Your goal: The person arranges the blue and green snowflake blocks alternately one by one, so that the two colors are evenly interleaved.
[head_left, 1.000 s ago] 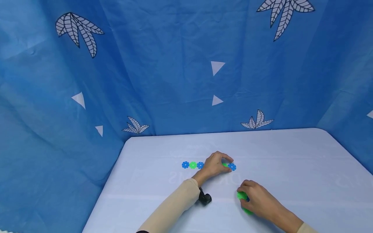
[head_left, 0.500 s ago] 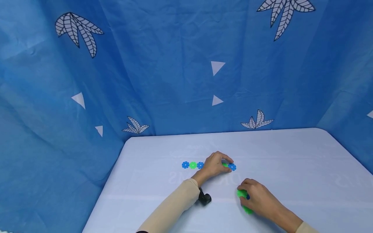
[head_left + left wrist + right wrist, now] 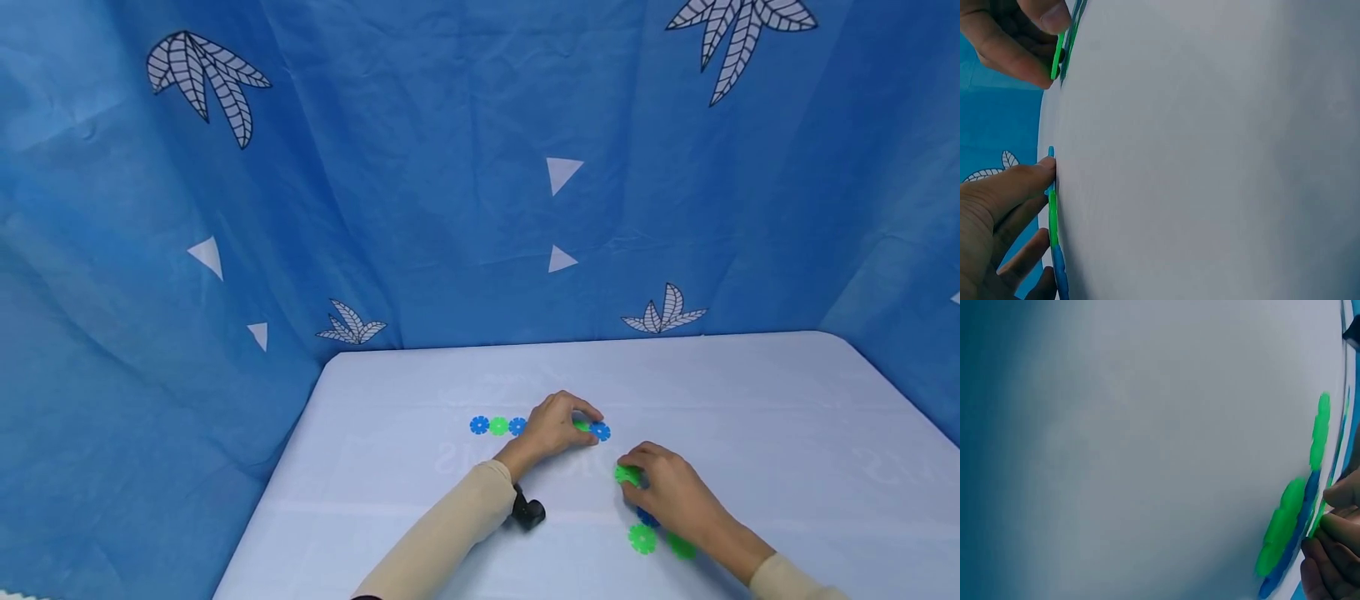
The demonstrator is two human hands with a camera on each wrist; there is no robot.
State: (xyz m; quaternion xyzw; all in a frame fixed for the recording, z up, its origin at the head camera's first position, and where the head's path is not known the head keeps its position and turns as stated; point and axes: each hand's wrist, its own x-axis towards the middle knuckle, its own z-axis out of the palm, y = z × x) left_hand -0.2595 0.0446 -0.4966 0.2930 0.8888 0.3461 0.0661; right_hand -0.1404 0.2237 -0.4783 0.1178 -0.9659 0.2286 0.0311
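Slotted snowflake discs in blue and green lie in a row on the table, starting with a blue disc (image 3: 479, 425) at the left. My left hand (image 3: 557, 423) reaches over the row and covers its middle. Its thumb and index finger hold the blue disc (image 3: 600, 432) at the right end. Nearer to me, my right hand (image 3: 672, 492) pinches a green disc (image 3: 627, 474) between thumb and fingers. Under and beside this hand lie a partly hidden blue disc (image 3: 647, 517) and two loose green discs, one at its left (image 3: 642, 539), the other close to the wrist.
A white cloth covers the table (image 3: 375, 500). Blue curtains (image 3: 465, 208) with leaf prints hang behind it and at both sides. A black device (image 3: 529, 511) shows beside the left forearm.
My right hand has moved slightly away from me with the green disc, uncovering the loose discs below it. The left hand stays in place at the row.
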